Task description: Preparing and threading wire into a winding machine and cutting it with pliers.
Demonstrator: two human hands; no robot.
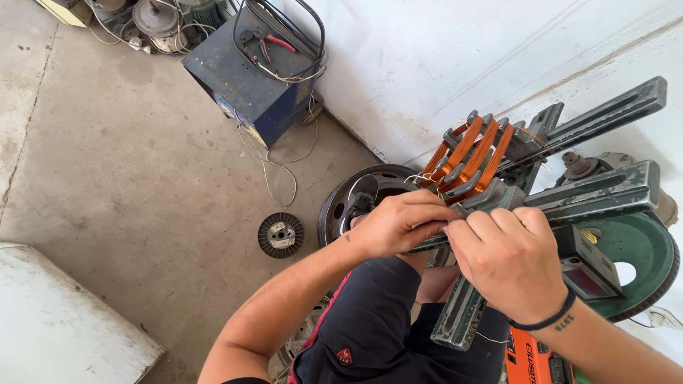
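A small wire spool [280, 235] lies on the concrete floor [128, 178] at left. The left hand [402, 222] and right hand [511, 262] meet over the lap, both pinched on a thin wire [445, 223] — just below the copper coils [469, 158] wound on the metal winding frame [569, 195].

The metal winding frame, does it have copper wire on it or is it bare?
Wound: orange copper coils sit in several stepped slots of the winding frame.
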